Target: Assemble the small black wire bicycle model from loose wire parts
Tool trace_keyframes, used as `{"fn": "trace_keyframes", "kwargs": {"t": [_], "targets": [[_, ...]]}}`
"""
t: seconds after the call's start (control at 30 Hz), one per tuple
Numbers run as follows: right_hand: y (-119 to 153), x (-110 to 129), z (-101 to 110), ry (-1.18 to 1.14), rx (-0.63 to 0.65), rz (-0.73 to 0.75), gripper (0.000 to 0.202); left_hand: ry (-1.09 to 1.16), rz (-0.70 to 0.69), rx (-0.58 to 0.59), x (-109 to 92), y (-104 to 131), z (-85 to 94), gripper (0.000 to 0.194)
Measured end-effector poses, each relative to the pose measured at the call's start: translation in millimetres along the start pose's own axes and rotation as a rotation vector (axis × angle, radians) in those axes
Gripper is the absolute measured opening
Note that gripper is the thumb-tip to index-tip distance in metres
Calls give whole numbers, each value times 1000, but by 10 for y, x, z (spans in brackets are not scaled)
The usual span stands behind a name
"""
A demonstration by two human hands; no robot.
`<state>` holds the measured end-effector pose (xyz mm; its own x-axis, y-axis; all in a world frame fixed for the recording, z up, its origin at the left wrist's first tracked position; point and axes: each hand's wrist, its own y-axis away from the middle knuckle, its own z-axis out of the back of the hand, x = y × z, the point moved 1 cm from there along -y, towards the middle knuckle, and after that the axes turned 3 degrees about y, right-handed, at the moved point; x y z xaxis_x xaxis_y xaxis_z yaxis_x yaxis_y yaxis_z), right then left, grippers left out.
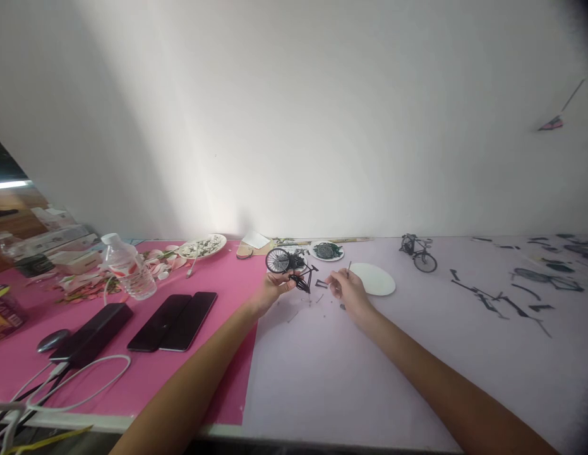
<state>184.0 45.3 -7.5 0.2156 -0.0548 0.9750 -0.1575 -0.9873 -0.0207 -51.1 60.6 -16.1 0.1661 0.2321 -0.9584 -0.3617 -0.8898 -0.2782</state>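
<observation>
My left hand is closed on a partly built black model bicycle, raised over the table. Its spoked wheel points up and left, while the bare frame end reaches toward my right hand. Between the fingertips of my right hand is a small black U-shaped part, close to the frame but apart from it. A thin stick-like tool pokes up from behind the right fingers; how it is held is hidden. Tiny loose bits lie on the table below.
A white oval plate lies right of my right hand. Behind stands a finished-looking model bicycle, with several black parts spread right. A small dish holds dark green pieces. Leftward are two phones, a bottle and a power bank.
</observation>
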Motion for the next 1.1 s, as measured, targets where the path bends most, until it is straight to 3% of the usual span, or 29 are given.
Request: {"fn": "trace_keyframes", "kwargs": {"t": [0.5,0.63,0.77,0.93,1.1], "targets": [[-10,74,32,95,24,54,46,9,-13,-70,21,-26,31,29],[-26,186,81,321,180,152,46,-10,-7,-91,19,-30,43,31],[-4,272,146,615,259,268,44,19,25,-112,19,-30,55,35],[41,251,193,904,552,228,40,64,31,-167,6,-34,75,41],[140,144,103,1052,495,391,26,-4,25,-265,38,-85,133,45]]}}
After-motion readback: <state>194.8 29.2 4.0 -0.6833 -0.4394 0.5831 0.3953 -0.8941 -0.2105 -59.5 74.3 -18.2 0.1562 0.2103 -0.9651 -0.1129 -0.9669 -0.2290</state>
